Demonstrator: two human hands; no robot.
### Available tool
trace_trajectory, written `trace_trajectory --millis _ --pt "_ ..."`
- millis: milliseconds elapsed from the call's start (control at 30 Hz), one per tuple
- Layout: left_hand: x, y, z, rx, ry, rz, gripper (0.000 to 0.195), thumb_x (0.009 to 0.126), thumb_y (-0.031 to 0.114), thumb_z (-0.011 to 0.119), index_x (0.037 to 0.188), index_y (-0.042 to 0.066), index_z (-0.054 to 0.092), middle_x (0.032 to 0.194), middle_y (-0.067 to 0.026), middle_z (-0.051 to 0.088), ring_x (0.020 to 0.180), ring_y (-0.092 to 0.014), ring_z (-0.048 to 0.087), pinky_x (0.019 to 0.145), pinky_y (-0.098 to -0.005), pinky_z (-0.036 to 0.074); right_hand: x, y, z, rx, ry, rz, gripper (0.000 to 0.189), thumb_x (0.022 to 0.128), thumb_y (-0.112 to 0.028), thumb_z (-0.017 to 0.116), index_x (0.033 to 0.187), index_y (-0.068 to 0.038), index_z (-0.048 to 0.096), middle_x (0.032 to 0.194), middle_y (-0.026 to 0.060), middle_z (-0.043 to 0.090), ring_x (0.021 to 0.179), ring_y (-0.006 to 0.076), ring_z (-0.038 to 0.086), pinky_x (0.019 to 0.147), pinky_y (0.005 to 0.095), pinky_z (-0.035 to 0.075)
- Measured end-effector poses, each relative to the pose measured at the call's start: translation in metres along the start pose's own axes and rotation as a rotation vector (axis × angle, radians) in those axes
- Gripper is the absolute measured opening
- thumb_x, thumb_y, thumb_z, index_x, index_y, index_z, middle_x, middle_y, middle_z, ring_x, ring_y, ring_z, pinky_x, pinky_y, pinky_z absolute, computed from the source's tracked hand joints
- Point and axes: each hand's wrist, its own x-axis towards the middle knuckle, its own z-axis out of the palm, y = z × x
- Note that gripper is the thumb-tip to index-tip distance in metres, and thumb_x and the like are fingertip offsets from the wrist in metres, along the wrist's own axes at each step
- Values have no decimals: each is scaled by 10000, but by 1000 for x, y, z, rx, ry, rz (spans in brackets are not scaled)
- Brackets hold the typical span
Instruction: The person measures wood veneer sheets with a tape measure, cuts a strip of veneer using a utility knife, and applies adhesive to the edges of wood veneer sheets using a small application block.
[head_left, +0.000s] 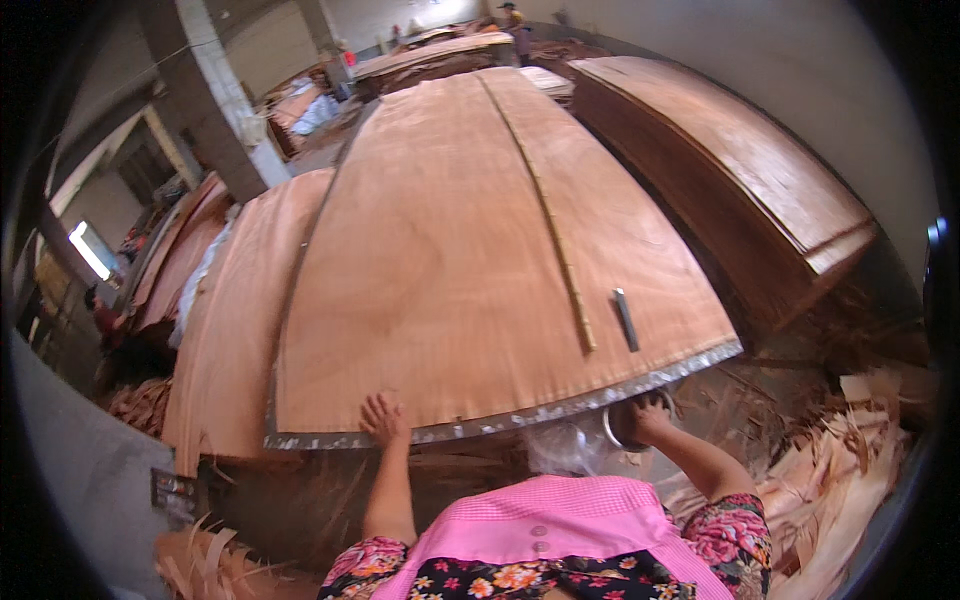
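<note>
A large sheet of wood veneer (450, 240) lies flat before me on a table with a worn, pale-speckled edge (525, 415). My left hand (385, 420) rests on the sheet's near edge, fingers spread and holding nothing. My right hand (651, 414) is below the table edge, at a round metal-rimmed container (606, 429). Its fingertips are partly hidden, so any grip on something there is unclear. A thin bamboo stick (541, 195) lies lengthwise on the veneer. To its right is a dark-handled blade tool (626, 321) with a bright tip.
A tall veneer stack (720, 150) stands at right, and more veneer sheets (247, 300) lie at left. Torn veneer scraps (817, 465) cover the floor at right. A concrete pillar (225, 97) rises at left. Another person (516, 34) stands at the far end.
</note>
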Motion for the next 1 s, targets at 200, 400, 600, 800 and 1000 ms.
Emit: trace_trajectory --millis 200,400,600,800,1000 --pt "1 -15 10 -13 92 28 587 868 426 388 1357 131 249 1441 -61 143 1325 -272 93 1034 -520 59 2 -23 -5 -5 -31 103 677 698 -260 589 1314 -208 312 1364 140 251 1215 463 260 807 554 398" --pt "15 -17 17 18 125 22 580 867 426 391 1352 137 259 1432 -65 171 1316 -280 127 1029 -521 98 10 -6 10 10 195 4 581 706 -259 571 1247 -149 390 1246 171 399 1074 401 444 796 469 457" --pt "11 -7 24 81 82 27 554 879 419 373 1344 137 265 1426 -61 186 1313 -274 143 1017 -523 145 7 12 15 213 271 81 609 667 -328 640 1176 -67 428 1211 225 416 1049 437 448 839 485 431" --pt "2 -9 6 65 89 41 539 888 406 367 1341 133 263 1428 -59 179 1313 -279 137 1007 -534 148 -14 12 -20 478 280 241 497 676 -186 614 1140 -87 463 1154 172 449 1057 370 461 832 443 419" --pt "12 -7 18 67 31 36 553 889 424 340 1362 157 232 1439 -58 153 1323 -278 108 1004 -552 126 -11 12 1 695 362 322 513 667 -48 521 1174 -91 458 1197 157 439 1082 360 445 897 378 388"
